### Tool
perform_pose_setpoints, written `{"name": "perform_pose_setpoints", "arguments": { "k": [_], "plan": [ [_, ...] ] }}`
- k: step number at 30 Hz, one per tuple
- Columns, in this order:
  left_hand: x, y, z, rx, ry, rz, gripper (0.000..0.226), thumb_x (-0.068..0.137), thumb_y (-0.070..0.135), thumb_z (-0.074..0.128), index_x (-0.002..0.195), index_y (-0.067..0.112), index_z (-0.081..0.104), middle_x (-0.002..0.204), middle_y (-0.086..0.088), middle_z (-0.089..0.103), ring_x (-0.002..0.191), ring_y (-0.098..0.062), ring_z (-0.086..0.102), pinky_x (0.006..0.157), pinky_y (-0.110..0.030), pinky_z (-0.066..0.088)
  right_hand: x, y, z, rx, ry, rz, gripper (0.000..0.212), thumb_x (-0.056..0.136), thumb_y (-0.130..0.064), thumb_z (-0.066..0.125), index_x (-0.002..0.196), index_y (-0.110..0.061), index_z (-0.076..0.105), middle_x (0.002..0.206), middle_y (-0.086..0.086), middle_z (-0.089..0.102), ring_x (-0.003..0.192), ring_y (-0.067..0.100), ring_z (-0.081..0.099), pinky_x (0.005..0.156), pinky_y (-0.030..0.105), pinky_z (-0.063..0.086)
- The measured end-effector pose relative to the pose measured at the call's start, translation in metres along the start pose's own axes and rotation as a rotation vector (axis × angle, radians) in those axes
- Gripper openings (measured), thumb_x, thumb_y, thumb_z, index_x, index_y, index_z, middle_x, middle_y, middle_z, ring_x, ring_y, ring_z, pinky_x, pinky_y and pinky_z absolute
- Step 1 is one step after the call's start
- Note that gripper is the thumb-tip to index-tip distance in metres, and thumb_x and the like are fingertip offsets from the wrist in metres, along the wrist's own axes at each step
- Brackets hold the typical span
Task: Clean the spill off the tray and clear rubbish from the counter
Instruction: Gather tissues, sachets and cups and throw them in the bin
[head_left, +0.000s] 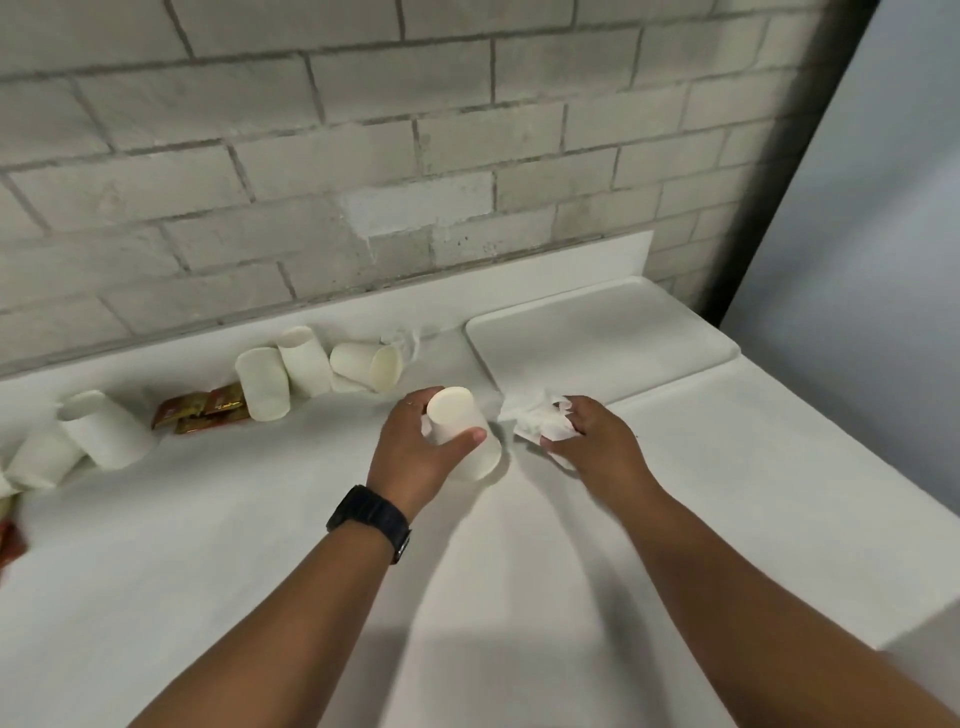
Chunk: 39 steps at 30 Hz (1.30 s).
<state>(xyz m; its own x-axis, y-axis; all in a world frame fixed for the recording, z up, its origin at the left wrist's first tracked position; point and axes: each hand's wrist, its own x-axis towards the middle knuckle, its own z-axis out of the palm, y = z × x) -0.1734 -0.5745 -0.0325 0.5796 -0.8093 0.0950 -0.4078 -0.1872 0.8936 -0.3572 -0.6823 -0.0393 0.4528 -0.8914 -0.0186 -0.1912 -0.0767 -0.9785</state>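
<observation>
The white paper cup (462, 434) in the middle of the frame is probably very light and easy to squash, so hold its sides softly. The left hand (415, 452) wraps around it, upside down. The right hand (597, 441) squeezes a soft crumpled white paper tissue (535, 421), just below the flat white tray (602, 338).

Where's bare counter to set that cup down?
Free: the counter in front of both hands, and the tray, which looks bare. Crowded: along the wall, left of the tray, with tipped cups and sachets.
</observation>
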Motion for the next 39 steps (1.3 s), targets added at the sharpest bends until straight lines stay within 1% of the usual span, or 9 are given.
{"name": "perform_pose_setpoints", "arguments": {
  "k": [6,12,17,22,26,30,34,36,39],
  "plan": [
    [-0.029,0.046,0.074,-0.058,-0.15,0.062,0.057,0.067,0.041,0.081,0.116,0.034,0.054,0.119,0.012,0.056,0.105,-0.005,0.057,0.079,-0.018,0.045,-0.054,0.016,-0.09,-0.069,0.092,0.055,0.006,0.083,-0.012,0.068,0.081,-0.009,0.064,0.071,0.002,0.061,0.065,0.002,0.053,0.06,0.017,0.039],
    [-0.077,0.109,0.173,-0.127,-0.319,0.12,0.052,0.071,0.033,0.081,0.115,0.032,0.054,0.114,0.016,0.058,0.096,0.0,0.058,0.072,-0.013,0.044,-0.121,0.045,-0.205,-0.104,0.33,0.117,0.033,0.082,-0.019,0.069,0.054,-0.022,0.053,0.051,-0.012,0.037,0.051,0.002,0.032,0.049,0.017,0.025],
    [-0.124,0.152,0.249,-0.149,-0.488,0.235,0.054,0.071,0.03,0.081,0.118,0.027,0.053,0.117,0.014,0.056,0.097,0.003,0.056,0.074,-0.005,0.045,-0.175,0.08,-0.277,0.037,0.495,0.182,0.006,0.083,-0.01,0.069,0.087,-0.015,0.07,0.076,-0.001,0.068,0.065,0.004,0.058,0.06,0.018,0.045],
    [-0.18,0.172,0.327,-0.101,-0.698,0.313,0.057,0.069,0.032,0.081,0.116,0.036,0.049,0.119,0.014,0.053,0.106,-0.001,0.053,0.088,-0.019,0.049,-0.233,0.131,-0.342,0.002,0.617,0.351,0.008,0.089,-0.017,0.064,0.095,-0.018,0.069,0.078,0.0,0.066,0.066,0.013,0.056,0.062,0.026,0.044],
    [-0.211,0.155,0.38,0.015,-0.841,0.268,0.058,0.067,0.037,0.079,0.118,0.033,0.051,0.118,0.014,0.056,0.106,-0.005,0.056,0.093,-0.032,0.051,-0.272,0.206,-0.373,-0.09,0.598,0.688,0.017,0.083,-0.034,0.068,0.094,-0.022,0.064,0.088,0.006,0.067,0.078,0.024,0.061,0.072,0.037,0.05],
    [-0.235,0.121,0.423,0.213,-0.928,0.189,0.044,0.07,0.033,0.08,0.104,0.033,0.052,0.106,0.012,0.06,0.099,-0.01,0.059,0.089,-0.029,0.048,-0.303,0.259,-0.38,0.004,0.477,0.975,0.014,0.089,-0.019,0.062,0.096,-0.007,0.063,0.075,0.013,0.065,0.062,0.025,0.06,0.056,0.03,0.05],
    [-0.253,0.091,0.462,0.315,-0.98,0.072,0.037,0.073,0.031,0.078,0.103,0.025,0.058,0.105,0.004,0.065,0.1,-0.018,0.062,0.086,-0.032,0.05,-0.313,0.288,-0.381,0.193,0.449,1.131,0.029,0.094,-0.024,0.057,0.112,-0.001,0.057,0.084,0.014,0.062,0.072,0.025,0.059,0.065,0.031,0.05],
    [-0.262,0.082,0.478,0.332,-1.017,-0.028,0.049,0.078,0.029,0.074,0.122,0.022,0.053,0.118,0.001,0.062,0.112,-0.021,0.059,0.092,-0.03,0.047,-0.311,0.295,-0.384,0.29,0.537,1.099,0.029,0.094,-0.033,0.057,0.107,-0.008,0.057,0.089,0.012,0.06,0.079,0.027,0.059,0.075,0.039,0.052],
    [-0.271,0.075,0.486,0.331,-1.133,-0.168,0.084,0.084,0.033,0.069,0.15,0.019,0.018,0.147,-0.002,0.042,0.132,-0.019,0.043,0.1,-0.023,0.037,-0.31,0.303,-0.387,0.291,0.555,1.002,0.031,0.092,-0.05,0.053,0.094,-0.021,0.062,0.093,0.006,0.062,0.086,0.026,0.058,0.085,0.044,0.051]
  ]
}}
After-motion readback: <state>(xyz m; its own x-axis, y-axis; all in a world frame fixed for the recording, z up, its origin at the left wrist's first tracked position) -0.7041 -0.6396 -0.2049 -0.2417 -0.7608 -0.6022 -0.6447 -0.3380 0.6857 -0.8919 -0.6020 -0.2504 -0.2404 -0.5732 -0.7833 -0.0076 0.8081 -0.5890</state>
